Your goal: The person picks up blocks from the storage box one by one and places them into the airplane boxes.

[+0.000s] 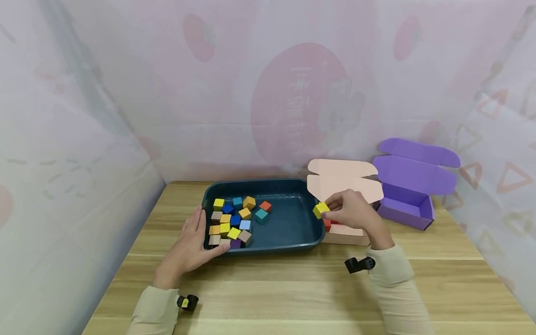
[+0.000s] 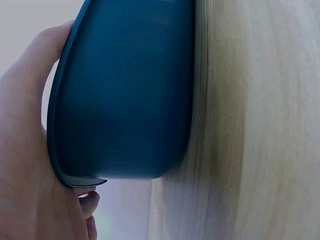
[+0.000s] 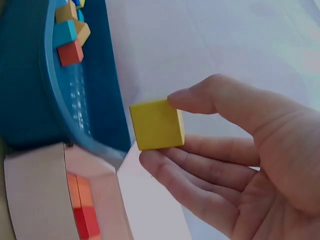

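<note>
Fingers of the right hand [image 1: 353, 211] pinch a yellow cube [image 1: 321, 209] between the thumb and the fingertips; in the right wrist view the cube [image 3: 157, 124] sits at the tips, with the thumb on one face and the other fingers under it. The cube is in the air, just past the right rim of the dark blue tray [image 1: 289, 186] and over the near end of the pink box [image 1: 347, 235], which lies beside the tray toward the right side of the desk [image 1: 293, 288]. Red and orange cubes [image 3: 82, 207] already lie inside this box, and its lid stands open behind.

The left hand [image 1: 192, 244] rests flat against the left front corner of the tray, fingers straight along the rim; the left wrist view shows the palm [image 2: 25, 150] touching the tray wall. Inside the tray, many colored cubes [image 1: 232, 218] are grouped in the left half. A purple box [image 1: 408, 207] with open lid stands near the right back corner of the desk.
</note>
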`<state>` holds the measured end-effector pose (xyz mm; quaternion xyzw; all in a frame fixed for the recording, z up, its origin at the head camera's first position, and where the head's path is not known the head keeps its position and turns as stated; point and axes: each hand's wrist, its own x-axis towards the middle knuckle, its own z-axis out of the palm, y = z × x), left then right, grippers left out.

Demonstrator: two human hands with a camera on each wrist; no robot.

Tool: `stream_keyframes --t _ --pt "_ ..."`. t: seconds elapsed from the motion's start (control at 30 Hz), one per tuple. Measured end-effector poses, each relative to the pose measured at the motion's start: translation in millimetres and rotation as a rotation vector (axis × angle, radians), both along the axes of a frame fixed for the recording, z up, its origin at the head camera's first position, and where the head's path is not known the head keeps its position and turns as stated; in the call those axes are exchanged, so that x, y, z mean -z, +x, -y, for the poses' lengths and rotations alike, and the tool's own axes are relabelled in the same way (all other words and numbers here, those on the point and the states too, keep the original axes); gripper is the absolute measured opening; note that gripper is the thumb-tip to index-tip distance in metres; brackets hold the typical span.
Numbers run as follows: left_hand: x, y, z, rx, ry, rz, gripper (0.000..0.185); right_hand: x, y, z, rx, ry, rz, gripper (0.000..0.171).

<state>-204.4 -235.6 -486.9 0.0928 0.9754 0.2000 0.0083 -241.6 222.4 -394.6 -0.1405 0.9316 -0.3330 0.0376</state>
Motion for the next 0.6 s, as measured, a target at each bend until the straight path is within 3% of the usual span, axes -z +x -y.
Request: stream_keyframes --t 0.23,0.6 --pt "-0.1 -0.4 1 -0.001 0.0 -0.009 0.131 0.7 5.3 -18 0.067 0.044 0.001 0.041" --pt "1.3 0.5 0 0.014 0.007 -0.018 0.132 20.6 7.6 -35 0.158 0.066 0.05 0.043"
